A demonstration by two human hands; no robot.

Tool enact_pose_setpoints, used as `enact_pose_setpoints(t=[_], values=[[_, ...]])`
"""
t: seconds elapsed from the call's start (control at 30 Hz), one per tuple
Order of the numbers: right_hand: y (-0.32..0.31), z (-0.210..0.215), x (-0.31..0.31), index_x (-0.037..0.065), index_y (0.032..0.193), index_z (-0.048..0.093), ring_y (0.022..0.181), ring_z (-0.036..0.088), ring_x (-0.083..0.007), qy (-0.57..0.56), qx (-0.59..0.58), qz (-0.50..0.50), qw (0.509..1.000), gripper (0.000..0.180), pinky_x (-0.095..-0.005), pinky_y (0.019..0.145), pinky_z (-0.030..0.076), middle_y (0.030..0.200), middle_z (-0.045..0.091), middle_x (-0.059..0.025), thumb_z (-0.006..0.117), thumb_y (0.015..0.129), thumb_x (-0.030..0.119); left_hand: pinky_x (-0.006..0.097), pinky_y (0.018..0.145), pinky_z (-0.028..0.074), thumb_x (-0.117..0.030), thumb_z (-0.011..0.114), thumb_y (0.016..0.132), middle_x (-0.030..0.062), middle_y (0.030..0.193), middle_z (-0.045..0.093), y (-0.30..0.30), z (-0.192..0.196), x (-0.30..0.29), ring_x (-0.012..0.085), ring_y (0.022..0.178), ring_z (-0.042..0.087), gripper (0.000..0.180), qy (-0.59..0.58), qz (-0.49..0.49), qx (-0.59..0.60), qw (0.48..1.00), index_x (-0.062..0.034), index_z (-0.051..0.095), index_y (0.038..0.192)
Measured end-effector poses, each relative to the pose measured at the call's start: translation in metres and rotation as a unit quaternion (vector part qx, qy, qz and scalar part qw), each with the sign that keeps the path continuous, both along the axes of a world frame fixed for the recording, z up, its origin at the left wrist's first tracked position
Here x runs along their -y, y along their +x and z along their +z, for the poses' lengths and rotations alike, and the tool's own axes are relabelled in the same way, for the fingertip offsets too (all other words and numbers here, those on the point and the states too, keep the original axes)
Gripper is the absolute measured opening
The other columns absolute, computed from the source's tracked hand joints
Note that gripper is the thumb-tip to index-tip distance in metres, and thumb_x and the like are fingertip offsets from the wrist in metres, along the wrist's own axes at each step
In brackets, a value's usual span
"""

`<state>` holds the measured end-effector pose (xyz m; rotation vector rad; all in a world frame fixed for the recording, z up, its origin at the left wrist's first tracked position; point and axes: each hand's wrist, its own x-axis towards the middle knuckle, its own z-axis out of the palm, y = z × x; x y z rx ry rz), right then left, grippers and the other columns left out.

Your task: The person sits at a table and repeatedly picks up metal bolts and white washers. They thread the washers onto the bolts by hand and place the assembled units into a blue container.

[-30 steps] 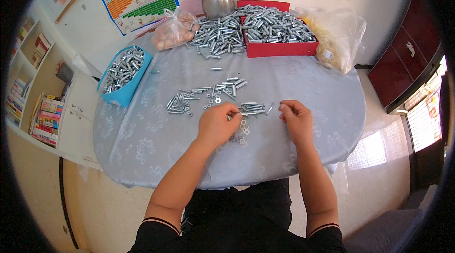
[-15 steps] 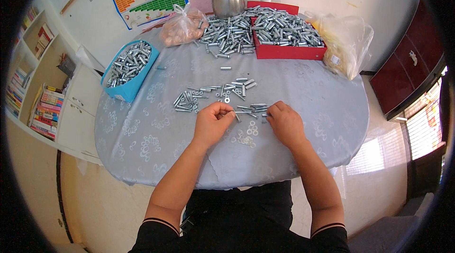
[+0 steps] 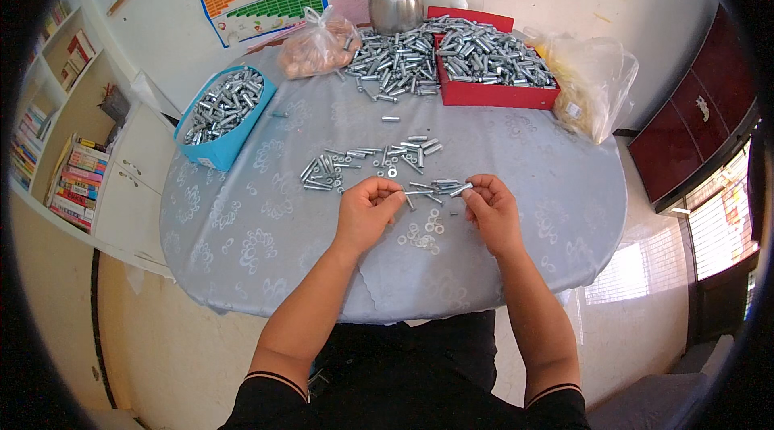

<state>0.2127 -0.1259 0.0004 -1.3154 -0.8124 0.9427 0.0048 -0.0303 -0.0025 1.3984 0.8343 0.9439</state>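
Observation:
My left hand (image 3: 371, 211) is closed in a pinch on a thin metal bolt (image 3: 410, 202) that slants down from the fingertips. Opposite it, my right hand (image 3: 493, 211) grips a short silver metal sleeve (image 3: 461, 190) between thumb and fingers. Between the hands lie several loose sleeves and bolts (image 3: 445, 182). Nearer me is a scatter of pale flat washers (image 3: 418, 237). Beyond my left hand, a loose group of bolts (image 3: 318, 170), sleeves (image 3: 430, 146) and small metal washers (image 3: 393, 173) spreads over the cloth.
A blue bin (image 3: 215, 157) full of metal sleeves stands at the left. Farther back are a heap of sleeves (image 3: 391, 67), an overfull red box (image 3: 500, 96), a bag of brownish pieces (image 3: 314, 55), a bag of yellowish pieces (image 3: 587, 99) and a steel pot (image 3: 395, 7).
My right hand has lifted slightly and turned, so the sleeve in its fingers now shows. My left hand stays almost in place with the bolt. The whole view has shifted slightly.

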Motion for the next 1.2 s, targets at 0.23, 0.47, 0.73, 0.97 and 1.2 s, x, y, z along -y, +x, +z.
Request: enact_pose_setpoints(t=[0.23,0.47,0.73,0.97,1.2], values=[[-0.01,0.003,0.0,0.002,0.107,0.058,0.061,0.056,-0.0091,0.008,-0.068,0.011,0.998,0.019,-0.0213,0.054,0.043,0.085,0.066,-0.0033,0.063,0.089,0.003,0.022,0.051,0.043,-0.006,0.07,0.084,0.0021,0.076,0.065,0.001,0.001,0.002,0.0066,0.057,0.054,0.012,0.001,-0.009,-0.004,1.0,-0.0004,0.067,0.094],[-0.019,0.012,-0.002,0.0,0.108,0.058,0.066,0.058,-0.0103,-0.011,-0.036,0.023,0.999,0.021,-0.0228,0.056,0.045,0.086,0.066,-0.0039,0.065,0.088,0.003,0.022,0.051,0.043,-0.007,0.07,0.084,0.0023,0.076,0.065,0.002,0.003,0.003,0.0068,0.057,0.054,0.012,-0.002,-0.011,-0.013,1.0,0.0001,0.067,0.093],[-0.024,-0.008,-0.01,-0.001,0.103,0.065,0.074,0.058,-0.0072,0.019,0.067,0.045,0.997,0.02,-0.0218,0.064,0.047,0.086,0.065,-0.0016,0.07,0.085,0.005,0.022,0.053,0.046,-0.005,0.067,0.087,0.0064,0.084,0.069,0.001,0.005,0.005,0.01,0.063,0.061,0.019,-0.015,-0.046,-0.002,0.999,0.0022,0.067,0.104],[-0.029,0.004,-0.007,-0.001,0.105,0.068,0.072,0.055,-0.006,-0.001,0.149,0.076,0.986,0.021,-0.0214,0.063,0.045,0.086,0.066,-0.0004,0.07,0.086,0.007,0.025,0.061,0.052,-0.005,0.065,0.089,0.0074,0.089,0.07,-0.002,0.013,0.01,0.0126,0.071,0.066,0.026,-0.032,-0.064,-0.008,0.997,0.0026,0.065,0.113],[-0.037,0.015,-0.003,0.002,0.106,0.068,0.071,0.056,-0.0077,0.0,0.106,0.082,0.991,0.023,-0.0228,0.064,0.046,0.084,0.066,-0.0011,0.071,0.085,0.01,0.025,0.064,0.054,-0.005,0.064,0.09,0.0082,0.09,0.07,-0.014,0.013,-0.002,0.0133,0.074,0.066,0.025,0.007,-0.095,-0.041,0.995,0.0012,0.064,0.114]])
